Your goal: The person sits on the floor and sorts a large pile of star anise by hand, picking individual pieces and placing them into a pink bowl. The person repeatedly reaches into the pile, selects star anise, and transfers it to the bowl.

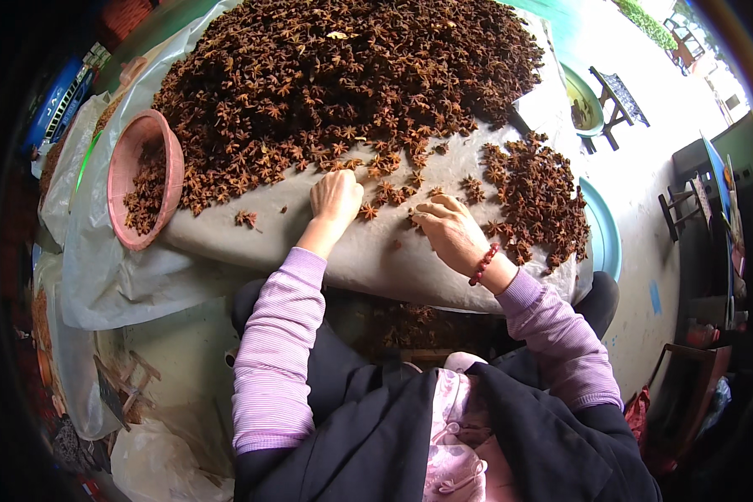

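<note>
A large heap of dried star anise (351,75) covers the far part of a table draped with a pale plastic sheet (276,219). My left hand (337,196) is curled into a fist at the heap's near edge; whatever its fingers may hold is hidden. To its right, my right hand (453,232) reaches down with bent fingers, its tips at a dark star anise piece on the sheet. Whether they grip it is unclear. Several loose star anise (392,193) lie between the hands. Beyond my right wrist spreads a smaller star anise pile (533,194).
A pink plastic basket (177,169) partly filled with star anise tilts at the left of the heap. A light blue basin (605,226) shows past the table's right side. Farther off are a green basin (587,103) and a small stool (621,100). A plastic bag (163,461) lies lower left.
</note>
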Demonstrator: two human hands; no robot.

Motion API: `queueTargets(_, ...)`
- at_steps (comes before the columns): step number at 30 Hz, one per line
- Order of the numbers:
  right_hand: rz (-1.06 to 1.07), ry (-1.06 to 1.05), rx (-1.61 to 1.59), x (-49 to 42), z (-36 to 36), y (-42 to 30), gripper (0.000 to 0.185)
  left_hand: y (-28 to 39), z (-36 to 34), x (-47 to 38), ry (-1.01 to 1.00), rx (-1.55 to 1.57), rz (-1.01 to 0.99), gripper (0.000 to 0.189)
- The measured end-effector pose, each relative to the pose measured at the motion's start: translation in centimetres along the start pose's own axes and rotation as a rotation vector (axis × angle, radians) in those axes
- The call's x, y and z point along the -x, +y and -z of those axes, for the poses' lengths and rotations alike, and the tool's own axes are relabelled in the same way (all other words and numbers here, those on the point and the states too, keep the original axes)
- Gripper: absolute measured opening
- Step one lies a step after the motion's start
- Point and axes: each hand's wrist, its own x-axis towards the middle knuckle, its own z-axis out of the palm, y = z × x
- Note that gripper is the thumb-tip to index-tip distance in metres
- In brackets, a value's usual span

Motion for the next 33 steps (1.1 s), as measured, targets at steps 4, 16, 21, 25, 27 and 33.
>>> queueTargets(4, -0.028, 0.019, -0.106, -0.7, -0.1, -0.4, 0.026, -0.1, 1.4, 1.1, 0.037, 0.078, -0.036, 0.016)
queueTargets(16, -0.235, 0.058, -0.236, -1.6, 0.2, -0.2, 0.017, 1.4, 2.9, 1.3, -0.071, 0.077, -0.295, 0.018)
queueTargets(21, -0.213, 0.03, -0.216, -1.8, 0.4, -1.0, 0.017, 0.3, -0.8, -1.5, 0.047, -0.031, -0.36, 0.021)
queueTargets(25, -0.326, 0.144, -0.283, -4.1, -0.6, -1.3, 0.019, 2.3, 0.6, 0.4, -0.017, 0.365, -0.244, 0.02)
queueTargets(27, -0.299, 0.234, -0.287, -5.4, -1.7, -0.9, 0.021, 3.7, 2.2, 2.0, -0.035, 0.438, -0.263, 0.023)
queueTargets(33, -0.221, 0.229, -0.227, -5.0, -2.0, -1.6, 0.011, 3.9, 1.1, 3.9, -0.285, 0.871, 0.119, 0.024)
